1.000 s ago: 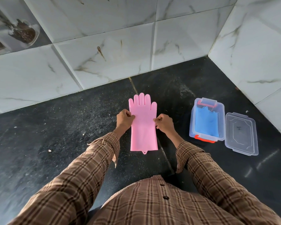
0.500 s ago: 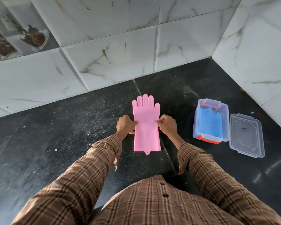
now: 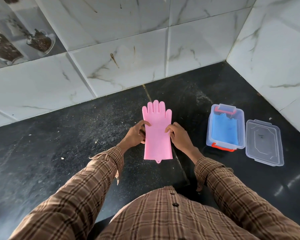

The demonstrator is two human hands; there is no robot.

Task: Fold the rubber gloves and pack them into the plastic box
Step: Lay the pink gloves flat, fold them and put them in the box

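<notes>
Pink glove (image 3: 157, 134) lies flat on the dark counter (image 3: 59, 144), long axis near-to-far, fingertips at the far end, cuff twd the person. Left hand (image 3: 135, 135) & right hand (image 3: 177, 135) pinch its side edges about mid-length, one each side. Plastic box (image 3: 225, 126) sits well to the right w/ a blue glove (image 3: 225, 130) inside, lid (image 3: 264, 142) beside it, so right hand is nearer

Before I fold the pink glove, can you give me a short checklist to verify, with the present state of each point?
1. Pink glove spread flat, unfolded: ok.
2. Left hand pinches the glove's left edge: ok.
3. Right hand pinches its right edge: ok.
4. Plastic box open, its lid lying beside it on the right: ok.
5. Blue glove already inside the box: ok.
6. Enough space left in the box for the pink glove: cannot tell.
</notes>
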